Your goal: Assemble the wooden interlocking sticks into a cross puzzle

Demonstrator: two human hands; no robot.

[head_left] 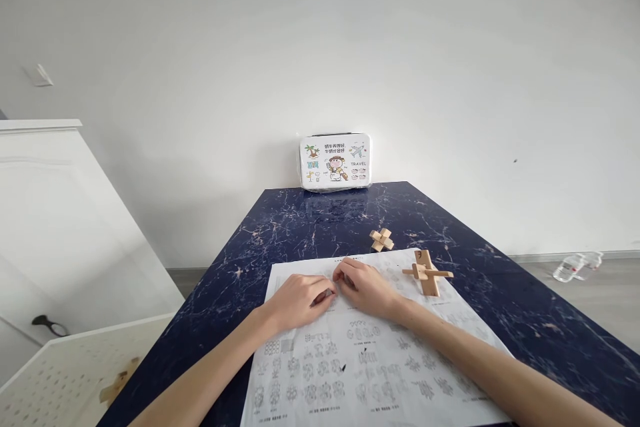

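A large printed sheet (pixel 330 354), covered in rows of small line diagrams, lies flat beneath both of my hands. My left hand (pixel 301 300) rests on its upper part with the fingers curled in, thumb and index tips close together. Almost touching it, my right hand (pixel 367 287) lies curled in the same way. Neither shows an object in its fingers. Right of my right hand, a wooden cross-shaped puzzle (pixel 425 274) with a flat upright board and thin crossing sticks stands on the sheet. A smaller wooden burr puzzle (pixel 382 240) sits just beyond the sheet's far edge.
The dark blue marble-patterned table (pixel 240 260) narrows toward the white wall. A white cartoon-printed case (pixel 336 162) stands at its far end. At left are a white cabinet (pixel 65 214) and a perforated cream surface (pixel 65 367). Clear plastic bottles (pixel 577 267) lie on the floor at right.
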